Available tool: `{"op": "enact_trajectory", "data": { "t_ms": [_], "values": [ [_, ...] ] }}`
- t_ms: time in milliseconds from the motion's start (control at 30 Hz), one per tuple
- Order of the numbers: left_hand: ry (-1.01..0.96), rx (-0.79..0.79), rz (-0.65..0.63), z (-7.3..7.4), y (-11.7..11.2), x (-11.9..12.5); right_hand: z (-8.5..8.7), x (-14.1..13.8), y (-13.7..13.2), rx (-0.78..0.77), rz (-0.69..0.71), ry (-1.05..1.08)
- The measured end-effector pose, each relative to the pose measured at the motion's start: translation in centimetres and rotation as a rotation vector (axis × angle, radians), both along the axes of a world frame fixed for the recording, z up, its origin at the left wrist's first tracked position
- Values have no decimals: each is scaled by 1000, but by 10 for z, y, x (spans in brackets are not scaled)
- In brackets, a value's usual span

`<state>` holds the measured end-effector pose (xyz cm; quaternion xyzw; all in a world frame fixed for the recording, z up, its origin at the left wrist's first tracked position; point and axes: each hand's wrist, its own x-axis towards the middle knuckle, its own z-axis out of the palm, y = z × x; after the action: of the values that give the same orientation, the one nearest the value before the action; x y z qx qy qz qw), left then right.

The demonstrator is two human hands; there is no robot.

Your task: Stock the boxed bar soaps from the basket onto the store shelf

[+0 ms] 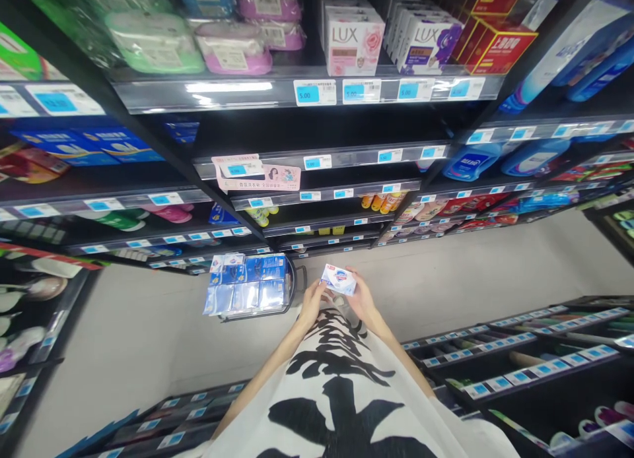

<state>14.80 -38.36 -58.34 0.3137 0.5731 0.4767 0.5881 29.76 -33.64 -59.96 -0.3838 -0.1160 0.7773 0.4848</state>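
The person beside me wears a white top (341, 405) printed with bold black leaf-like shapes, and both bare arms reach forward from it. The left hand (311, 304) is partly curled, its fingers and thumb closed on one end of a small white box (339, 280) bearing a red and blue emblem. The right hand (363, 299) has the opposite end in a similar loose grip, so the box sits between the two, printed face up, above the aisle.

Near the left hand, a dark-rimmed cart (292, 292) stands on the pale floor (163, 326), loaded with rows of glossy blue packs (247, 286).

Ahead rises a black shelf unit (317, 125) edged with blue-and-white price labels. Yellow-and-orange bottles (384, 202) stand low down; a pink strip (280, 177) hangs mid-height. On the upper tier sit pink-and-white LUX boxes (353, 42), purple-and-white LUX boxes (432, 42) and red cartons (504, 45), with blue bottles (472, 162) off to the right.
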Motion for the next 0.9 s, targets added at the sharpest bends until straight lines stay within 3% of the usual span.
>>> {"op": "enact_trajectory", "data": {
  "t_ms": [667,900],
  "values": [
    [50,24,10,-11,6,-5,1,1,3,22,69,-84],
    [-25,9,49,-11,6,-4,5,2,6,176,134,-172]
  ]
}}
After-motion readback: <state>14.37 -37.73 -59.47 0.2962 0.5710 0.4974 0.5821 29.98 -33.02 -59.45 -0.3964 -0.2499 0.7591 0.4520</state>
